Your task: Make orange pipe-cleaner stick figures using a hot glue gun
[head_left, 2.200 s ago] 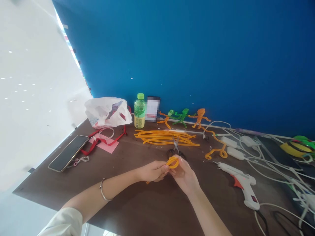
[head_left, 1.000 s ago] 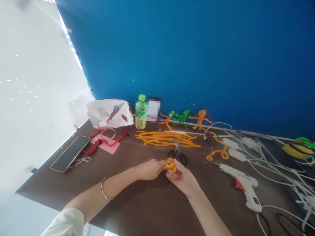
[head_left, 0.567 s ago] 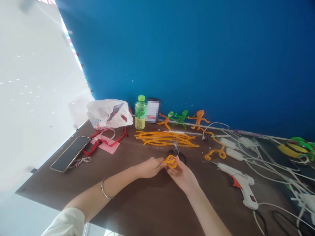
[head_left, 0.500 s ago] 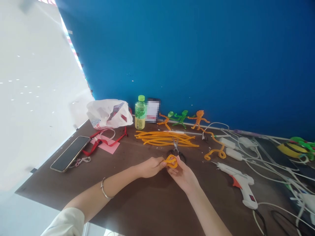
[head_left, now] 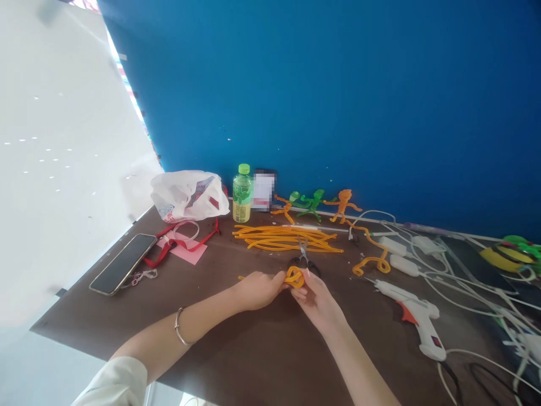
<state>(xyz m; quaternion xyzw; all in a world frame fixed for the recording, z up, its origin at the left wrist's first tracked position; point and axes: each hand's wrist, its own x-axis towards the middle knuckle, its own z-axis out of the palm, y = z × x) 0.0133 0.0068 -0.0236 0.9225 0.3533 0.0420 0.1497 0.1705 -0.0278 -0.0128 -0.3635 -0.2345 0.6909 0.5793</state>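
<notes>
Both hands grasp the same orange fuzzy wire [head_left: 295,277], bent into a small loop and held in front of the scissors [head_left: 303,260], near the middle of the table [head_left: 253,355]. The left hand [head_left: 261,290] pinches the loop's left side between thumb and fingers, and a short orange end pokes out beyond its knuckles; the right hand [head_left: 313,294] grips the right side with its fingertips. The scissors lie with their blades parted, the tips reaching a bundle of straight orange wires [head_left: 291,239]. Behind the bundle stands a green-capped bottle [head_left: 242,196] — its label carries print too small to read — and next to it a card [head_left: 264,193] whose face is blurred into blocks. The white plastic bag [head_left: 186,194] bears red and blue print, also unreadable. Three little wire figures [head_left: 313,205], orange and green, stand along the blue wall [head_left: 321,101]. At left a dark-screened phone [head_left: 123,264] lies near a pink paper [head_left: 193,255]; at right rests a white glue gun [head_left: 422,313], red-triggered, with any lettering too small to make out.
</notes>
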